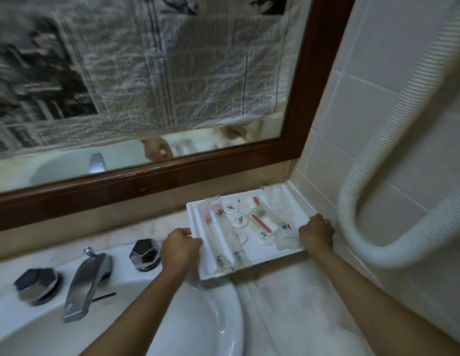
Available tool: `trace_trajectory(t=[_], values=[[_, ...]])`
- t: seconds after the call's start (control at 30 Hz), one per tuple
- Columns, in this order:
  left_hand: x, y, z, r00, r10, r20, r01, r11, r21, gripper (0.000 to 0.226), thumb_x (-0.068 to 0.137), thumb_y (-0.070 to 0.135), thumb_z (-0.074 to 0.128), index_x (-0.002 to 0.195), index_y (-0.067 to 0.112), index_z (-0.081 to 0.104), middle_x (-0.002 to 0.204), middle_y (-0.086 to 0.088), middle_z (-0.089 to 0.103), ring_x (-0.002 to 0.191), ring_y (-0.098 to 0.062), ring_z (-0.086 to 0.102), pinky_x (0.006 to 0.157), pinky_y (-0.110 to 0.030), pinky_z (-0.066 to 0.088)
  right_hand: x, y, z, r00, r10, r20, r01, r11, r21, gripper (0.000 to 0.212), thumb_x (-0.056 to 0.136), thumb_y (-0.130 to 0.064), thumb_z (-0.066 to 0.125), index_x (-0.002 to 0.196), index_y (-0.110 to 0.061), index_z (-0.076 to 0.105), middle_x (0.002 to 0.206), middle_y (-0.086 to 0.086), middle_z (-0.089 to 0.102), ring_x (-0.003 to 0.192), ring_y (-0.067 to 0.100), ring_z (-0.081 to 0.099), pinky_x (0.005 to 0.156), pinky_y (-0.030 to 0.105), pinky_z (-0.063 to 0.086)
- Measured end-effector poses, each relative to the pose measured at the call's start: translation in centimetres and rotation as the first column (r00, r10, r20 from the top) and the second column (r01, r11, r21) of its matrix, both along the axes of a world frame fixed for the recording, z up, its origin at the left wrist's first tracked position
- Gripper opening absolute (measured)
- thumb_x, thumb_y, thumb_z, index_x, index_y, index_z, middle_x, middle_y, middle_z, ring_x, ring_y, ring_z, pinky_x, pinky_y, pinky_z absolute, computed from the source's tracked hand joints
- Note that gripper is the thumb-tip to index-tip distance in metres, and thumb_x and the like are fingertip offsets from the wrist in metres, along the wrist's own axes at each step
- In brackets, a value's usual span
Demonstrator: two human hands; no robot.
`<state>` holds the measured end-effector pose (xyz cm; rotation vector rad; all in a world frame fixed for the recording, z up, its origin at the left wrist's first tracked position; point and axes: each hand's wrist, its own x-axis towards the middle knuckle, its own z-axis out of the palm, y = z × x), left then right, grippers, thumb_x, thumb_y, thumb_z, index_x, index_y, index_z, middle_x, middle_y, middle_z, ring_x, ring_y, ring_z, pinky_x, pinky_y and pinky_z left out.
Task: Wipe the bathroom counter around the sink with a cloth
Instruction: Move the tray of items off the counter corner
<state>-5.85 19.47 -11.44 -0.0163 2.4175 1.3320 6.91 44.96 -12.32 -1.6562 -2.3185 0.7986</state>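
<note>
White tray of wrapped toiletries, gripped at opposite edges by left hand and right hand, near corner overhanging sink; pale marble counter open alongside.

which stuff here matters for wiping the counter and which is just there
For the job: counter; sink; white tray, gripped by left hand and right hand. No cloth in view.

Just there: faucet; two knobs; mirror; hose.
</note>
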Motion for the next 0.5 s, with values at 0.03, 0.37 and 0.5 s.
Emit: trace_trajectory(t=[0.03,0.37,0.5], values=[[0.5,-1.2,0.4,1.0,0.014,0.005,-0.015,1.0,0.017,0.017,0.079,0.012,0.064,0.093,0.021,0.066,0.086,0.0,0.071,0.081,-0.024,0.067,0.079,-0.044,0.058,0.5,-1.2,0.9,1.0,-0.004,-0.012,0.004,1.0,0.003,0.042,0.088,-0.004,0.049,0.129,0.006,0.045,0.135,0.028,0.042,0.127,0.042,0.037,0.1,0.041,0.037],[9.9,-24.1,5.7,0.979,0.204,-0.021,-0.195,0.958,0.211,0.019,0.079,0.009,0.066,0.093,0.02,0.072,0.07,0.0,0.071,0.062,-0.016,0.065,0.06,-0.035,0.055,5.8,-21.7,8.3,0.981,0.17,-0.098,-0.167,0.985,0.042,0.041,0.086,-0.002,0.047,0.126,0.004,0.047,0.131,0.025,0.045,0.122,0.04,0.04,0.094,0.04,0.04],[14.9,-35.9,6.7,0.938,0.346,-0.018,-0.326,0.897,0.298,0.022,0.081,-0.001,0.065,0.092,0.016,0.072,0.058,0.003,0.062,0.046,-0.004,0.054,0.045,-0.019,0.044,6.5,-32.3,8.9,0.947,0.294,-0.13,-0.292,0.956,0.037,0.043,0.084,-0.001,0.044,0.127,0.0,0.05,0.129,0.023,0.047,0.121,0.04,0.041,0.094,0.044,0.04]])
